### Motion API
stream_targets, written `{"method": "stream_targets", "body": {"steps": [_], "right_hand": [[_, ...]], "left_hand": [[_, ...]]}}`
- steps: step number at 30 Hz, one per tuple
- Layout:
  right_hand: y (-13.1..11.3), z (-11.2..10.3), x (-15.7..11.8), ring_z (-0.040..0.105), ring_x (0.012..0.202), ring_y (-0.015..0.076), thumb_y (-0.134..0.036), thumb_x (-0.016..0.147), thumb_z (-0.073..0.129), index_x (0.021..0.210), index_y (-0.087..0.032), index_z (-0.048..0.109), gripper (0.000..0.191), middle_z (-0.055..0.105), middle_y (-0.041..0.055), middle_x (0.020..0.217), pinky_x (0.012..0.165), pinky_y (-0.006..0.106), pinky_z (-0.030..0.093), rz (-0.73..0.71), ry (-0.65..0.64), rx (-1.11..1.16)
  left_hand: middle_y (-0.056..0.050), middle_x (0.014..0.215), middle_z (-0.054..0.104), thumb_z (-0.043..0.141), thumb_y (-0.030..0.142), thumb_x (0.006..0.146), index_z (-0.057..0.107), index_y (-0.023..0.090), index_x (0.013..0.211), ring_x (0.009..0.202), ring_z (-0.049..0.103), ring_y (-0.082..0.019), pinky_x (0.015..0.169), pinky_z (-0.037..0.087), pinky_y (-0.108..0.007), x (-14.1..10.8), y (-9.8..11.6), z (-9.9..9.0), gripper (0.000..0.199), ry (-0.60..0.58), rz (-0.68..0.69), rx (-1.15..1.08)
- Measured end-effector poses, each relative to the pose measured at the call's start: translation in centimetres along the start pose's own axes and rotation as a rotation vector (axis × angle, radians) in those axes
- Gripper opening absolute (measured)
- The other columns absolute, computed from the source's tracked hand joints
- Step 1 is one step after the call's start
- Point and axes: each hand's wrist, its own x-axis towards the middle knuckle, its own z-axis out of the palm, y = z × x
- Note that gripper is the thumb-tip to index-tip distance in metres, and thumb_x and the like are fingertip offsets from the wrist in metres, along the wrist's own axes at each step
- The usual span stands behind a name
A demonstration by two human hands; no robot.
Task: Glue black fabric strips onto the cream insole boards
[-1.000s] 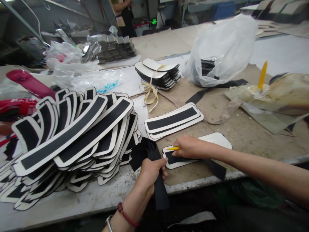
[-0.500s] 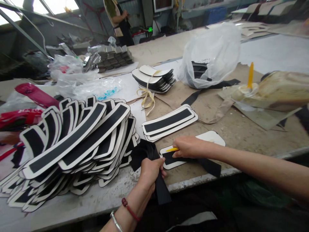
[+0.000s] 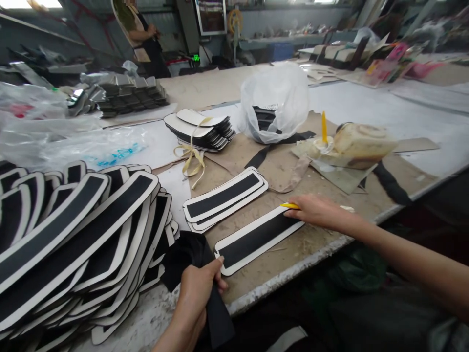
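A white curved panel with a black strip on it (image 3: 256, 244) lies near the table's front edge. My right hand (image 3: 311, 210) is at its right end, fingers closed round a yellow stick (image 3: 290, 206), and presses on the strip. At the panel's left end is my left hand (image 3: 200, 288), closed on black fabric strips (image 3: 218, 315) that hang over the edge; its thumb touches the panel's corner. Two stacked panels with black strips (image 3: 225, 195) lie just behind. A large heap of similar panels (image 3: 91, 244) fills the left.
Behind are a tied panel stack (image 3: 200, 129) and a plastic bag (image 3: 276, 102) with black pieces. A glue-stained container (image 3: 366, 142) with a yellow applicator (image 3: 324, 128) stands at the right. Across the table is a person (image 3: 142, 39); clear plastic (image 3: 73, 142) lies left.
My right hand has slid rightward along the panel, and the black strip now lies flat along its length. The view has turned right. My left hand still holds the black fabric.
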Motion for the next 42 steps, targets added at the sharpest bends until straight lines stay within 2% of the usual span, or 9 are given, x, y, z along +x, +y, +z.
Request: {"method": "stream_targets", "body": {"steps": [7, 22, 28, 32, 37, 39, 42], "right_hand": [[-0.5, 0.4, 0.7, 0.064, 0.090, 0.0300, -0.045, 0.084, 0.048, 0.087, -0.020, 0.064, 0.030, 0.070, 0.0126, 0.092, 0.067, 0.032, 0.040, 0.034, 0.024, -0.047], [0.0, 1.0, 1.7, 0.065, 0.089, 0.0293, -0.045, 0.082, 0.052, 0.088, -0.021, 0.065, 0.028, 0.070, 0.0116, 0.092, 0.068, 0.032, 0.043, 0.030, -0.027, -0.014], [1.9, 0.9, 1.3, 0.064, 0.090, 0.0304, -0.042, 0.083, 0.051, 0.091, -0.018, 0.063, 0.029, 0.069, 0.0147, 0.093, 0.070, 0.033, 0.042, 0.084, 0.026, -0.020], [3.3, 0.9, 1.0, 0.063, 0.089, 0.0274, -0.037, 0.088, 0.043, 0.096, -0.014, 0.062, 0.031, 0.068, 0.0170, 0.096, 0.071, 0.031, 0.041, 0.099, 0.089, 0.087], [3.2, 1.1, 1.0, 0.060, 0.068, 0.0183, -0.040, 0.089, 0.037, 0.072, -0.017, 0.059, 0.036, 0.065, 0.0056, 0.072, 0.059, 0.025, 0.039, 0.041, 0.042, 0.226], [3.2, 1.1, 0.9, 0.055, 0.061, 0.0141, -0.042, 0.088, 0.037, 0.068, -0.018, 0.053, 0.035, 0.058, 0.0003, 0.065, 0.054, 0.022, 0.036, 0.001, 0.031, 0.308], [3.3, 0.9, 0.1, 0.040, 0.051, 0.0096, -0.046, 0.082, 0.046, 0.068, -0.020, 0.045, 0.030, 0.042, -0.0052, 0.057, 0.048, 0.021, 0.029, -0.057, -0.006, 0.567]], "left_hand": [[-0.007, 0.033, 0.053, 0.069, 0.043, 0.058, 0.050, 0.016, 0.033, 0.032, 0.044, -0.014, 0.041, 0.034, -0.026, -0.1, 0.0, 0.0, 0.041, 0.021, -0.008, 0.017], [-0.009, 0.034, 0.054, 0.068, 0.045, 0.061, 0.050, 0.016, 0.032, 0.034, 0.047, -0.016, 0.043, 0.036, -0.028, -0.2, 0.4, 0.2, 0.044, 0.056, -0.023, 0.077], [-0.008, 0.034, 0.054, 0.067, 0.044, 0.061, 0.050, 0.017, 0.033, 0.033, 0.046, -0.016, 0.042, 0.036, -0.028, -0.1, 0.4, 0.3, 0.043, 0.057, -0.018, 0.088], [-0.009, 0.035, 0.055, 0.068, 0.045, 0.061, 0.050, 0.016, 0.032, 0.034, 0.047, -0.016, 0.043, 0.037, -0.028, 0.0, 0.3, 0.2, 0.044, 0.048, -0.014, 0.090], [-0.010, 0.035, 0.055, 0.070, 0.046, 0.060, 0.051, 0.016, 0.033, 0.035, 0.047, -0.016, 0.044, 0.037, -0.028, -0.2, 0.1, 0.1, 0.045, 0.044, -0.010, 0.049], [-0.009, 0.036, 0.055, 0.071, 0.046, 0.059, 0.051, 0.016, 0.033, 0.035, 0.047, -0.016, 0.044, 0.037, -0.028, -0.3, 0.1, 0.0, 0.045, 0.032, -0.001, 0.032], [-0.009, 0.036, 0.055, 0.073, 0.047, 0.057, 0.051, 0.016, 0.035, 0.036, 0.047, -0.015, 0.044, 0.037, -0.028, -0.3, -0.1, -0.3, 0.044, 0.016, -0.001, -0.004]]}}
